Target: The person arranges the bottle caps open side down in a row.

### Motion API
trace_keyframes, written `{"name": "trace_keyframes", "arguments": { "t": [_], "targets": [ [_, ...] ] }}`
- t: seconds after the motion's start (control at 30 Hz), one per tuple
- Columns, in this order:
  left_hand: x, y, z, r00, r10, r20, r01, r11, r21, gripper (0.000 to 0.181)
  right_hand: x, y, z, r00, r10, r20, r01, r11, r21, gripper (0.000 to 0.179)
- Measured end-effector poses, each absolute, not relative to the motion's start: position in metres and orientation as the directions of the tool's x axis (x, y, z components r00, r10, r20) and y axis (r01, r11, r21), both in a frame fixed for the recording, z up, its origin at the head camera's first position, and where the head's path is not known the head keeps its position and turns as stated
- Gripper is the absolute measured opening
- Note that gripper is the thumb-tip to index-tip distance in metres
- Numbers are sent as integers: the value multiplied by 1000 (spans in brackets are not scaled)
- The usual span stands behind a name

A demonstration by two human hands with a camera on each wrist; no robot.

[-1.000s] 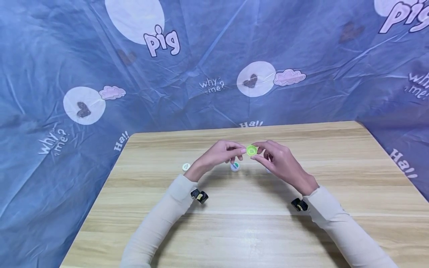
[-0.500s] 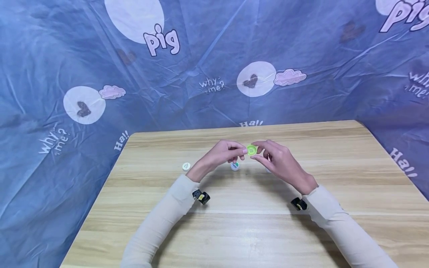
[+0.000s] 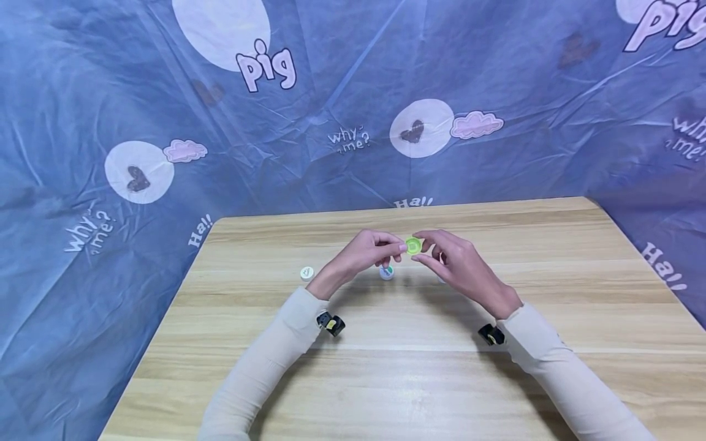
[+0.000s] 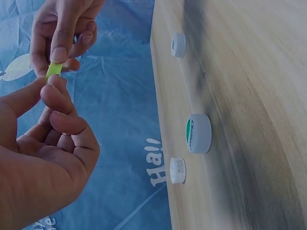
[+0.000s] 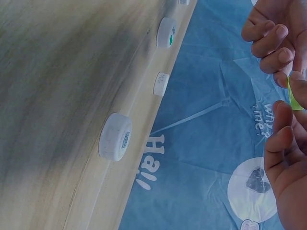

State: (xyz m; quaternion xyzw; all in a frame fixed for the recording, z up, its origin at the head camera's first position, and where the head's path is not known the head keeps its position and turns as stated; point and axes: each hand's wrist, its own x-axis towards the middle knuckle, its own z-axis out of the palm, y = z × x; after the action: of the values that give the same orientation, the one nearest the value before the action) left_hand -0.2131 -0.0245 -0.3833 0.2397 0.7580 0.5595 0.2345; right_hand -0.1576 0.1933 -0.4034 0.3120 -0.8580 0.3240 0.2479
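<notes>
A small yellow-green bottle cap (image 3: 413,245), its hollow side facing the head camera, is held up over the table between both hands. My left hand (image 3: 366,252) pinches its left edge between thumb and index finger, the other fingers curled below. On the opposite edge, thumb and fingertips of my right hand (image 3: 460,266) grip the cap. Seen edge-on in the left wrist view, the green cap (image 4: 54,69) sits between the two sets of fingertips. Below the hands, a white round lid with a green mark (image 3: 387,273) lies on the table, partly covered by the left fingers.
A small white round cap (image 3: 307,274) lies left of the left forearm. Another white lid (image 5: 116,137) stands out in the right wrist view, with a smaller white cap (image 5: 161,84) beyond. The wooden table (image 3: 386,392) ends at a blue printed cloth (image 3: 309,122).
The left hand and wrist have shifted slightly to the right, and the green cap's angle has changed a little. Both hands keep hold of it.
</notes>
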Motion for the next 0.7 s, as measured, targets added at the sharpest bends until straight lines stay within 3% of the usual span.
{"name": "trace_keyframes", "arguments": {
  "t": [0.17, 0.4, 0.7],
  "targets": [
    [-212, -26, -383, -797, 602, -44, 155, 274, 949, 26, -157, 193, -402, -733, -353, 581, -654, 599, -461, 45],
    [-211, -29, -386, -812, 579, 72, 252, 237, 938, 24, -158, 195, -404, -819, -274, 505, -555, 604, -573, 38],
    [-206, -28, -388, -806, 568, 168, 357, 239, 903, 21, -158, 195, -405, -855, -231, 465, -507, 565, -651, 25]
  ]
}}
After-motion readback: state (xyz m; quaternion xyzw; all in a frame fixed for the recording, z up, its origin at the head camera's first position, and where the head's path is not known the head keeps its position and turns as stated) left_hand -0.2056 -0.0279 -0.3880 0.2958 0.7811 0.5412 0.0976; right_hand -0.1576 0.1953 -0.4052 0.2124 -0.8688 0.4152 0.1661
